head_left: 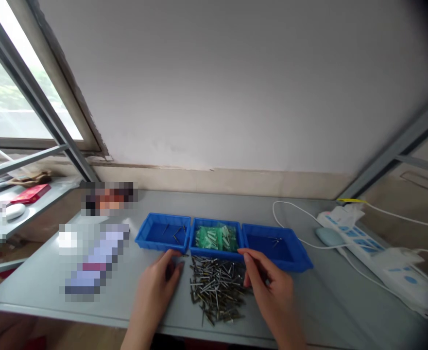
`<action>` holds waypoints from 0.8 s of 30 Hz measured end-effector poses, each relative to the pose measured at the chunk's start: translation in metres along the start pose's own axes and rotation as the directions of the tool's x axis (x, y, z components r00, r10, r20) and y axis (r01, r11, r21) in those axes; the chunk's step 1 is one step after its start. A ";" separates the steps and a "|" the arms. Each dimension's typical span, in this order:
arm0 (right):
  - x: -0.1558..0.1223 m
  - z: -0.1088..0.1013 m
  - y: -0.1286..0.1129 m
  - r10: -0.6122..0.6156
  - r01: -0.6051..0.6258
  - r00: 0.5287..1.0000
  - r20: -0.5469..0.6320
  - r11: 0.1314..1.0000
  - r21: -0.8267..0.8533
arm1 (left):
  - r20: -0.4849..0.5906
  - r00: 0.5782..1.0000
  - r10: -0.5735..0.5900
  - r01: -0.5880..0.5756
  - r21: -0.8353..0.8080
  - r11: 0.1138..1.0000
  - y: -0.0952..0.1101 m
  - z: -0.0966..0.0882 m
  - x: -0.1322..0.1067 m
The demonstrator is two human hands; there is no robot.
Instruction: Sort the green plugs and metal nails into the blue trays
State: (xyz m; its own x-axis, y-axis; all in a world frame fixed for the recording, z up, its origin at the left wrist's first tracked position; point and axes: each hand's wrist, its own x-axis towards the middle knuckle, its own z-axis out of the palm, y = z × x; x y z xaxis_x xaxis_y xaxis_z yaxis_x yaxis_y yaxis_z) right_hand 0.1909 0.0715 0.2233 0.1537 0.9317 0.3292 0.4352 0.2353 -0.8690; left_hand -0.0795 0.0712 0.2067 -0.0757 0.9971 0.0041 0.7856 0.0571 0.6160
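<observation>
A loose pile of slim metal pins [217, 287], which look like blind rivets, lies on the grey table between my hands. To its left, my left hand [159, 279] rests with curled fingers near the front of the left blue tray [150, 243]. One pin [185, 255] shows at its fingertips. On the other side, my right hand [270, 282] is closed in a pinch by the corner of the middle blue tray [217, 252]; what it holds is hidden. Green-tinted bags [215, 238] of pale pieces fill the middle tray. A few pins lie in the left tray and the right blue tray [294, 250].
A white power strip [385, 262] with plugs and white cables [321, 247] runs along the right side, beside a pale rounded object [329, 237]. Blurred-out items [99, 260] lie at left. Metal frame posts [392, 146] and a wall bound the table.
</observation>
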 end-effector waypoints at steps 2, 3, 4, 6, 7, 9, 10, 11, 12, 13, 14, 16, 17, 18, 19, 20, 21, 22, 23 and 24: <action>0.000 -0.001 0.001 0.008 -0.008 1.000 0.000 1.000 -0.002 | -0.001 1.000 0.005 -0.005 0.005 1.000 0.000 0.001 0.000; 0.000 -0.001 0.001 0.008 -0.008 1.000 -0.005 1.000 0.000 | 0.002 1.000 0.010 -0.010 0.002 1.000 0.001 0.000 0.000; 0.001 -0.001 0.001 0.007 -0.007 1.000 -0.012 1.000 0.004 | 0.008 1.000 0.013 -0.013 -0.001 1.000 0.001 0.000 0.000; 0.003 0.000 0.000 0.004 -0.004 1.000 -0.027 1.000 0.010 | 0.025 1.000 0.018 -0.018 -0.002 1.000 0.003 -0.003 0.001; 0.004 0.001 -0.001 0.003 -0.002 1.000 -0.027 1.000 0.012 | 0.033 0.999 0.022 -0.022 -0.002 1.000 0.004 -0.005 0.001; 0.005 0.002 -0.002 0.003 -0.003 1.000 -0.014 1.000 0.014 | 0.048 0.998 0.038 -0.037 -0.006 0.999 0.005 -0.007 0.001; 0.006 0.003 -0.003 0.000 0.000 1.000 -0.011 1.000 0.015 | 0.054 0.997 0.047 -0.047 -0.008 0.999 0.006 -0.008 0.001; 0.006 0.004 -0.003 0.000 0.001 1.000 -0.010 1.000 0.018 | 0.057 0.997 0.054 -0.053 -0.008 0.999 0.006 -0.008 0.001; 0.006 0.004 -0.004 -0.001 0.001 1.000 -0.009 1.000 0.022 | 0.057 0.997 0.056 -0.056 -0.003 0.998 0.006 -0.008 0.001; 0.005 0.004 -0.004 -0.001 0.002 1.000 -0.007 1.000 0.027 | 0.053 0.997 0.055 -0.055 0.004 0.998 0.006 -0.008 0.001; 0.005 0.004 -0.004 -0.003 0.003 1.000 -0.006 1.000 0.029 | 0.048 0.998 0.049 -0.050 0.013 0.999 0.006 -0.007 0.001; 0.004 0.004 -0.005 -0.008 0.008 1.000 -0.005 1.000 0.028 | 0.041 0.998 0.041 -0.042 0.026 0.999 0.005 -0.005 0.000; 0.003 0.004 -0.005 -0.010 0.010 1.000 -0.007 1.000 0.026 | 0.043 0.998 0.043 -0.044 0.027 0.999 0.005 -0.004 0.000; 0.003 0.004 -0.005 -0.013 0.013 1.000 -0.009 1.000 0.022 | 0.048 0.998 0.049 -0.050 0.022 0.999 0.005 -0.004 0.000; 0.004 0.003 -0.005 -0.014 0.014 1.000 -0.010 1.000 0.018 | 0.052 0.997 0.057 -0.057 0.014 0.998 0.004 -0.004 0.000; 0.004 0.003 -0.005 -0.015 0.015 1.000 -0.012 1.000 0.014 | 0.058 0.996 0.063 -0.063 0.005 0.998 0.004 -0.004 0.000; 0.005 0.003 -0.005 -0.015 0.015 1.000 -0.013 1.000 0.011 | 0.063 0.996 0.065 -0.065 -0.001 0.998 0.003 -0.004 0.000; 0.005 0.003 -0.005 -0.015 0.015 1.000 -0.013 1.000 0.009 | 0.067 0.996 0.065 -0.064 -0.004 0.998 0.003 -0.005 0.000; 0.005 0.004 -0.005 -0.016 0.016 1.000 -0.014 1.000 0.009 | 0.073 0.995 0.062 -0.062 -0.003 0.998 0.002 -0.006 0.000; 0.006 0.004 -0.005 -0.017 0.017 1.000 -0.011 1.000 0.009 | 0.081 0.995 0.058 -0.058 -0.001 0.998 0.002 -0.007 0.000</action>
State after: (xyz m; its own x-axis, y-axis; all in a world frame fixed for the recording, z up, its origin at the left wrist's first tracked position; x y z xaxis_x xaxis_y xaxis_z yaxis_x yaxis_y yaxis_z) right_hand 0.1862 0.0766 0.2281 0.1560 0.9245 0.3479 0.4302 0.2534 -0.8664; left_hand -0.0823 0.0709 0.2128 0.0195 0.9995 -0.0239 0.7879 -0.0006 0.6158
